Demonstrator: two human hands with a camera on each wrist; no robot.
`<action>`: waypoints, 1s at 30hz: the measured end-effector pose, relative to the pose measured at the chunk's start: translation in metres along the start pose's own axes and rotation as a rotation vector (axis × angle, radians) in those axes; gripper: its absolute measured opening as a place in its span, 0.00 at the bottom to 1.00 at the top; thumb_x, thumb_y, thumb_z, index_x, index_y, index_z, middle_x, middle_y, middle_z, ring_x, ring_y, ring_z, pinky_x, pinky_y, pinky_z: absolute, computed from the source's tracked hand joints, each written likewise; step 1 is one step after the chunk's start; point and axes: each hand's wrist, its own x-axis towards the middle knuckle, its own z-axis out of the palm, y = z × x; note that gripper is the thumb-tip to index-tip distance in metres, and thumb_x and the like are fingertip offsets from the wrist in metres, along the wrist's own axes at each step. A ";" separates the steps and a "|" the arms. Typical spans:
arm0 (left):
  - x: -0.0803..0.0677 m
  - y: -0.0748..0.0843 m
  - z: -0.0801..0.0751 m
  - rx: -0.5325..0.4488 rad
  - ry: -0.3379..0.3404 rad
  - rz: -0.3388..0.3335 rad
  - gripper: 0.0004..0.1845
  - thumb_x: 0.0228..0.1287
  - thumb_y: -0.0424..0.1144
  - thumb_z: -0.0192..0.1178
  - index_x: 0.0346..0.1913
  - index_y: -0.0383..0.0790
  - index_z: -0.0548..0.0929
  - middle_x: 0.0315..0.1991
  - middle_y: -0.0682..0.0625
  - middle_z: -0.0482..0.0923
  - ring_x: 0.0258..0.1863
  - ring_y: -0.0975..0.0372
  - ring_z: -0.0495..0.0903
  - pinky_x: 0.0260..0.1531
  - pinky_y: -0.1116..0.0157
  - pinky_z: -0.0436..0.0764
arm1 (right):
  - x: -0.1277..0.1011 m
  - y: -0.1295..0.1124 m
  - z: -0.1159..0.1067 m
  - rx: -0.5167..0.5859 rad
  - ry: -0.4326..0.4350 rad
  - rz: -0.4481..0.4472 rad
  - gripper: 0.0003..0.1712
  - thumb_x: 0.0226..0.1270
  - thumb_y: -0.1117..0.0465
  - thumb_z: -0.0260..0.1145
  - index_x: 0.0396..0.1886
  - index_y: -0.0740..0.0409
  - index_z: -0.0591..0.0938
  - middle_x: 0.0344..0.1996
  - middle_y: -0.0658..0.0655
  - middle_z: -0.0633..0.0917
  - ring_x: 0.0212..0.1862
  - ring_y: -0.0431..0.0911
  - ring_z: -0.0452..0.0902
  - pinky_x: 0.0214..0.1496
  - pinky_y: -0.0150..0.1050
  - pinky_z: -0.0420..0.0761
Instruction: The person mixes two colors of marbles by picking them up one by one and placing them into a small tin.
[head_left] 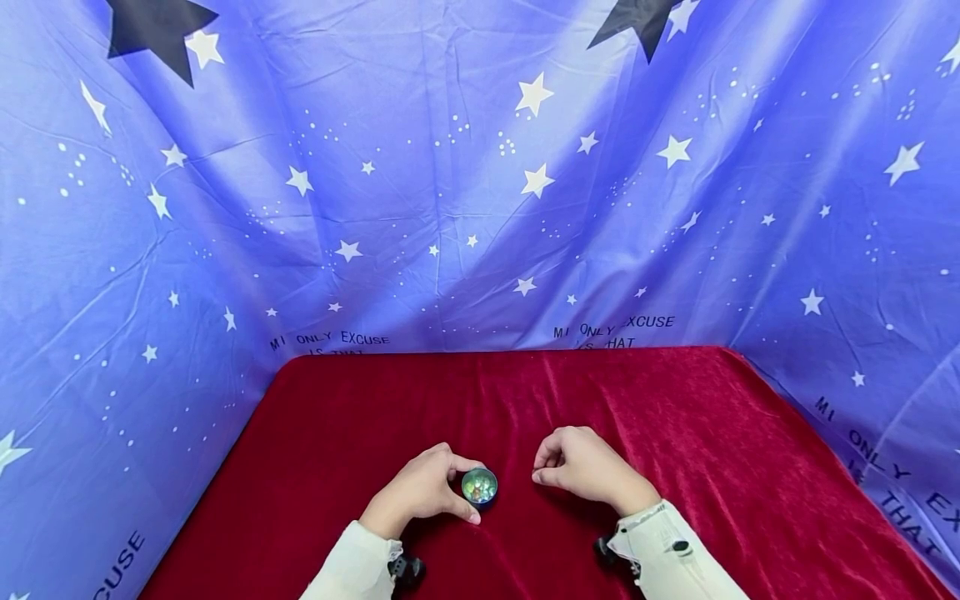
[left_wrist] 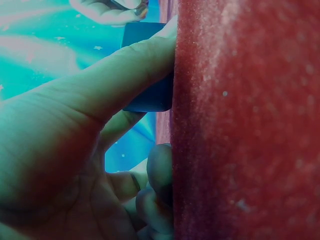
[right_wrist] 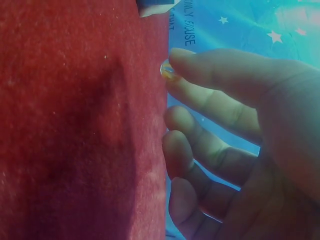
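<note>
My left hand (head_left: pixel 423 489) holds a small round dark cup (head_left: pixel 490 502) between thumb and index finger on the red cloth. Shiny, greenish glass marbles (head_left: pixel 478 485) appear to lie inside it. Seen from the left wrist, the cup (left_wrist: pixel 147 97) has straight blue-black sides and stands on the cloth, partly covered by the thumb (left_wrist: pixel 125 65). To the cup's right, apart from it, is my right hand (head_left: pixel 585 467). Its thumb and index finger pinch a clear marble (right_wrist: pixel 167 70) with yellow and blue in it, low over the cloth. The other fingers are curled.
Red velvety cloth (head_left: pixel 375 400) covers the table. A blue-purple star-printed curtain (head_left: pixel 450 208) hangs behind it and along both sides. Dark wrist cameras (head_left: pixel 407 571) sit at the white sleeves (head_left: pixel 352 562).
</note>
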 end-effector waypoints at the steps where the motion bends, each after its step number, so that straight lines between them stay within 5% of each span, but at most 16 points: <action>1: 0.000 0.000 0.000 -0.001 -0.001 0.001 0.32 0.34 0.50 0.88 0.50 0.65 0.91 0.30 0.54 0.73 0.31 0.69 0.67 0.31 0.70 0.70 | 0.000 0.000 0.000 -0.003 0.003 0.000 0.09 0.57 0.57 0.80 0.24 0.38 0.87 0.18 0.35 0.81 0.24 0.33 0.73 0.29 0.32 0.75; 30: 0.001 -0.001 -0.001 -0.018 -0.013 0.016 0.31 0.36 0.50 0.88 0.51 0.64 0.91 0.29 0.55 0.74 0.33 0.67 0.69 0.32 0.70 0.70 | 0.003 -0.010 0.011 0.024 0.059 -0.047 0.08 0.58 0.56 0.79 0.27 0.36 0.88 0.26 0.34 0.81 0.27 0.30 0.75 0.34 0.30 0.77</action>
